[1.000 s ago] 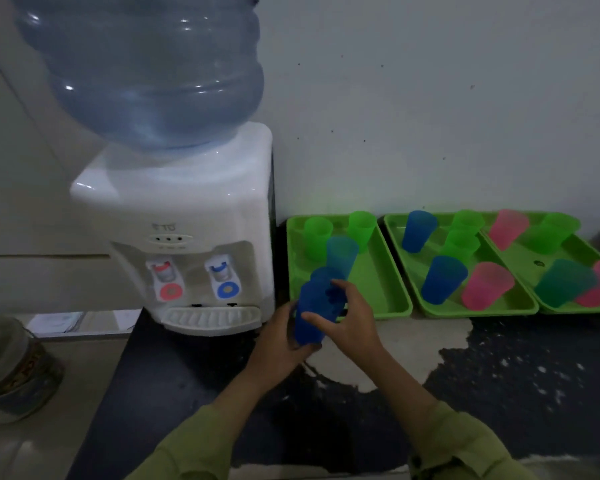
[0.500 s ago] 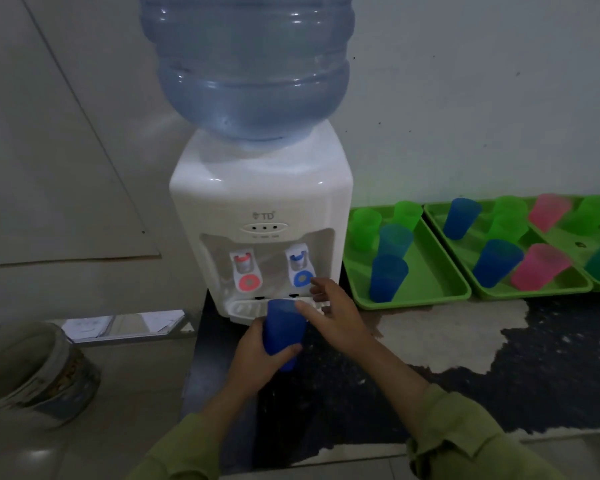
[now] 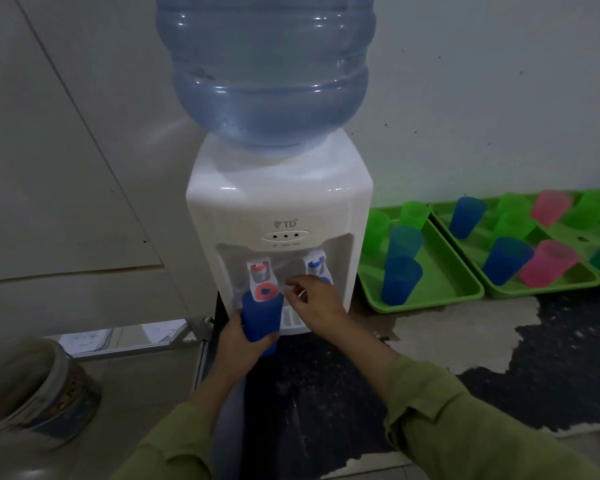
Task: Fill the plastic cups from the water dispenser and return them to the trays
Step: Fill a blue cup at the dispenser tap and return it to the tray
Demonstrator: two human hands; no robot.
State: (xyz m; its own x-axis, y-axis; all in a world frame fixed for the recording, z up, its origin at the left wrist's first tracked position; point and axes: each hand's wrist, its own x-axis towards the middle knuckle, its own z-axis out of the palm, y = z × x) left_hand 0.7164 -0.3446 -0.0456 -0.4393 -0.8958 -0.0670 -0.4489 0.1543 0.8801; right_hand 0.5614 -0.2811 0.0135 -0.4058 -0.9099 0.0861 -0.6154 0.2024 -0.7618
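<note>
Olive sleeves [image 3: 440, 410] enter from the bottom edge. Both forearms extend over the dark, patchy counter [image 3: 499, 358]. A tin [image 3: 39, 393] sits at lower left, beside the counter.

Left hand [image 3: 239, 341]: fingers curled round a blue cup [image 3: 261, 315] from below and from the left. The cup is upright, mouth up, carried in front of the drip tray [image 3: 293, 320]. Its rim sits just under the red tap [image 3: 262, 282], and the tap's lever overlaps the rim in this view. Water in the cup: cannot tell.

Right hand [image 3: 317, 301]: holds nothing, fingers loosely spread and slightly bent. It is in front of the recess between the two taps and hides the lower part of the blue tap [image 3: 315, 264]. Contact with that lever: cannot tell.

Dispenser [image 3: 278, 209]: white, at the back of the counter, with a large bottle [image 3: 267, 71] upended on top.

Right of the dispenser, three green trays stand side by side against the wall [image 3: 499, 116].
- First tray [image 3: 440, 292]: four cups standing. A blue one [image 3: 400, 278] is nearest, teal behind it, two green at the back.
- Second tray [image 3: 534, 284]: two blue, one pink, two green.
- Third tray [image 3: 582, 239]: pink, green, and a teal cup cut by the frame edge.
</note>
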